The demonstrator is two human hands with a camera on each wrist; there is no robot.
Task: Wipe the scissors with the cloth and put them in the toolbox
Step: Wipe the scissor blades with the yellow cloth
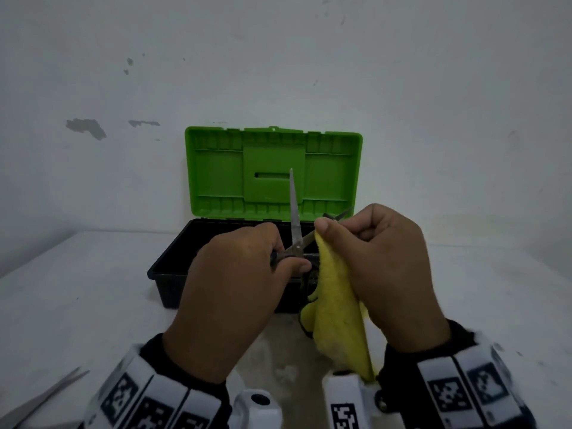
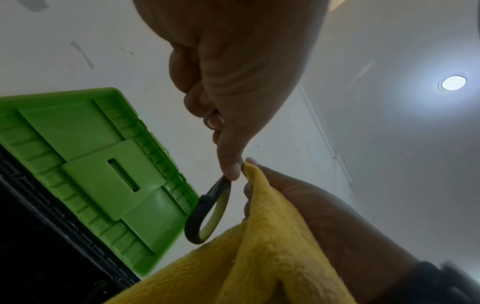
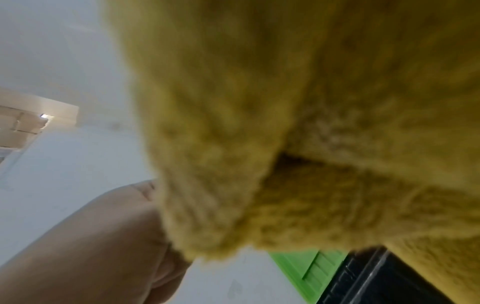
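A white desk (image 1: pixel 77 289) carries an open toolbox (image 1: pixel 173 283) with a black tray and a green lid (image 1: pixel 216 168) standing upright behind it; the box sits just beyond both hands, directly ahead of them. In front of the box, raised above the desk, the left hand (image 1: pixel 235 280) grips the scissors (image 1: pixel 295 224) by their handles, fingers curled around the near end, thumb pressed along one dark handle loop (image 2: pixel 205 216). The scissors are spread open: one blade points nearly straight up and away from the left hand, toward the lid, while the other slants to the right, across into the right hand. The right hand (image 1: pixel 380 261), touching distance from the left, is closed around a yellow cloth (image 1: pixel 337 305), thumb and fingers pinching a fold of it onto that slanting blade near the pivot; the rest of the cloth hangs down toward the wrist. The blade tip pokes out past the right-hand fingers. Wiping appears under way, so the likely stroke runs along that blade, away from the left hand. Another pair of blades (image 1: pixel 40 397) lies at the near left of the desk.
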